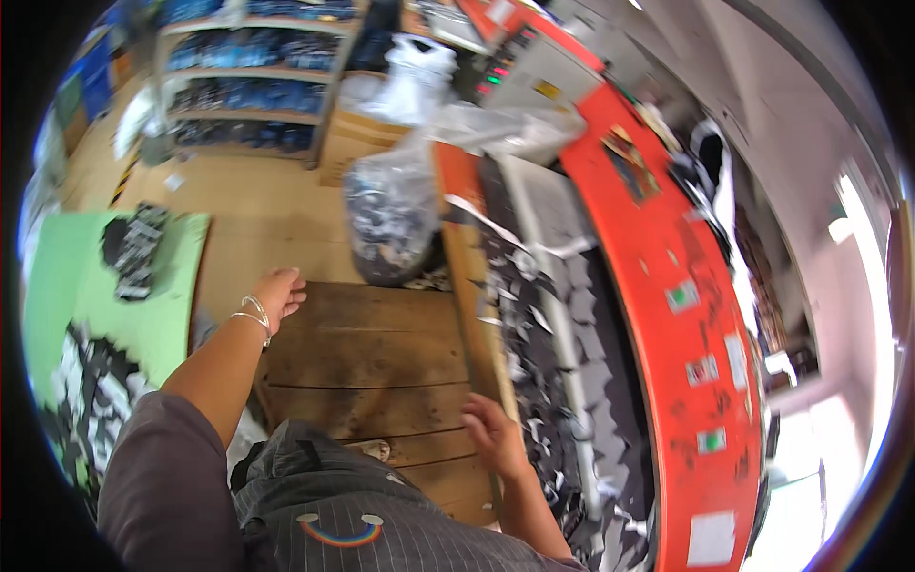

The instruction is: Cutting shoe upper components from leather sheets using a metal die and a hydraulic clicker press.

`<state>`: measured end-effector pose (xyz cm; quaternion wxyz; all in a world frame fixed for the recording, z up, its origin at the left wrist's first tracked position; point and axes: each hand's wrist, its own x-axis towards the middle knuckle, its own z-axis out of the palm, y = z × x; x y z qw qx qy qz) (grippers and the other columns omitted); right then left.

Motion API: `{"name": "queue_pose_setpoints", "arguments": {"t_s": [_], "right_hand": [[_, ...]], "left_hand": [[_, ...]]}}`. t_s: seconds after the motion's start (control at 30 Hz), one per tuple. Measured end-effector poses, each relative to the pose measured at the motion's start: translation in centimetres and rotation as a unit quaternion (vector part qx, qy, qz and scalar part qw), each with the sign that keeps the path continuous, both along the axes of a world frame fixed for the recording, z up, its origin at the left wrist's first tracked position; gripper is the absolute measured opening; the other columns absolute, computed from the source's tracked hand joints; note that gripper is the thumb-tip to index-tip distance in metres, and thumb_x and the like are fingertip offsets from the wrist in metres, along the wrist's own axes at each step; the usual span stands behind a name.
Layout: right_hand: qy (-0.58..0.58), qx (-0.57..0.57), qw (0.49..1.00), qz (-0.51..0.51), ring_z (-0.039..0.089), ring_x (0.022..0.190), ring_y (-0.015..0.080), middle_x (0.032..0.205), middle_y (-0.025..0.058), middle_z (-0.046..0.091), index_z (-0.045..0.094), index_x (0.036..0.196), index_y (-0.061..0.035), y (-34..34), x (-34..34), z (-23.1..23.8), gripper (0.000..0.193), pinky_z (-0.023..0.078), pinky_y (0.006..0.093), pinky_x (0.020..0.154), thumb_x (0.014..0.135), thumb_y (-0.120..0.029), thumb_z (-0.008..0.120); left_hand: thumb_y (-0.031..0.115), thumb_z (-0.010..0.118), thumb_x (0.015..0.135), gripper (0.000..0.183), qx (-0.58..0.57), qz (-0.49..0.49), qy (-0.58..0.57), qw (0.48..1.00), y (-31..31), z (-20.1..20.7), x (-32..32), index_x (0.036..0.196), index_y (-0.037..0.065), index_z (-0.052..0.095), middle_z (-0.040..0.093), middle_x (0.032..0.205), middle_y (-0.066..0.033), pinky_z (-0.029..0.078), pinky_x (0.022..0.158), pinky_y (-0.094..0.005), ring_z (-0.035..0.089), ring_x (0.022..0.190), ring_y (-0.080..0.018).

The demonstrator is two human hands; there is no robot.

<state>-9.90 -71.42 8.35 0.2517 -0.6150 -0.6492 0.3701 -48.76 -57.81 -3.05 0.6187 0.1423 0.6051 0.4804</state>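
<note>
My left hand above plank platform, fingers half-curled, apart; my right hand loosely spread, near wooden rail.

A: ok so what's where?

B: Table on the left, cloth bundle toward its far end, scraps at the near end. Platform in the middle, machine along the right.

A: and further back?

B: Plastic bag just past the platform, box behind that. Shelves left of the box, stacked cloth on them.
</note>
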Motion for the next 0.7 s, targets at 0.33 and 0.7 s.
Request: {"name": "queue_pose_setpoints", "arguments": {"t_s": [0.33, 0.7], "right_hand": [[-0.28, 0.066, 0.807, -0.515, 0.046, 0.124, 0.0384, 0.134, 0.0225, 0.048, 0.043, 0.135, -0.0005, -16.9, 36.4, -0.3, 0.059, 0.036, 0.0398, 0.104, 0.087, -0.027, 0.064], [-0.421, -0.071, 0.669, -0.608, 0.022, 0.14, 0.0397, 0.151, 0.0207, 0.026, 0.038, 0.143, -0.0131, -34.3, 48.0, -9.1, 0.06, 0.021, 0.0469, 0.113, 0.092, -0.042, 0.053]], "left_hand": [[0.021, 0.053, 0.095, 0.02, 0.259, -0.29, 0.069, 0.919, 13.1, 11.1, 36.6, 0.108, 0.008, 0.061, 0.066, 0.093, -0.0034, 0.047, 0.064, -0.0246, 0.061, 0.074, -0.0096], [0.026, 0.055, 0.093, 0.022, 0.218, -0.404, 0.128, 0.879, 17.3, 10.4, 55.6, 0.108, 0.011, 0.058, 0.063, 0.09, -0.0012, 0.046, 0.062, -0.0235, 0.058, 0.071, -0.0094]]}}
